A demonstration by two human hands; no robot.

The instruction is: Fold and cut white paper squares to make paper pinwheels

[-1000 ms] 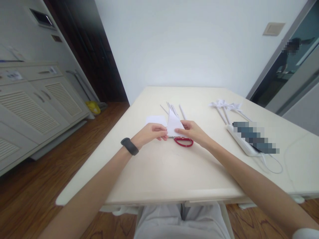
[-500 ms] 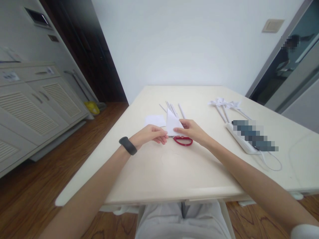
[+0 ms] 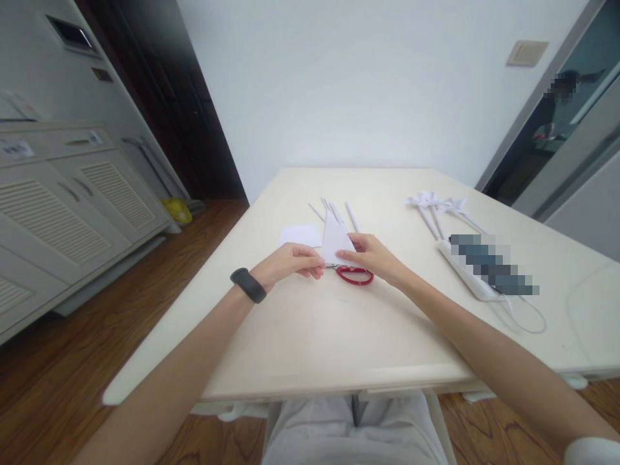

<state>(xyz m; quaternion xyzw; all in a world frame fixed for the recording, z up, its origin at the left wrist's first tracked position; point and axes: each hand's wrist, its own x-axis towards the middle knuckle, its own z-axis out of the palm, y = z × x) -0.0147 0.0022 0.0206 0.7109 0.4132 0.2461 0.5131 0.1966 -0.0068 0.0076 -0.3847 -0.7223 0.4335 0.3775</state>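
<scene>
A folded triangle of white paper [image 3: 334, 240] stands over the middle of the table, its point upward. My right hand [image 3: 372, 253] grips its right side, thumb in front and fingers behind. At the lower left corner, the thumb and index finger of my left hand [image 3: 301, 259] pinch together on the paper's edge; the other fingers curl loosely below. Red-handled scissors [image 3: 356, 276] lie just under the paper, their blades partly hidden. Behind it are several thin white paper sticks [image 3: 352, 216]. Flat white paper [image 3: 300, 235] rests beyond my left hand.
White paper flowers on stems [image 3: 427, 200] lie at the right rear. Nearer on the right is a white power strip [image 3: 467, 274] with a blurred dark object on it and a cable [image 3: 526, 328]. A white wall [image 3: 358, 84] stands behind the table [image 3: 310, 342]. A person [image 3: 557, 103] shows at far right.
Both hands and the folded paper hold nearly the same place. The view has shifted very slightly, and a little more of the scissors' metal shows below the paper.
</scene>
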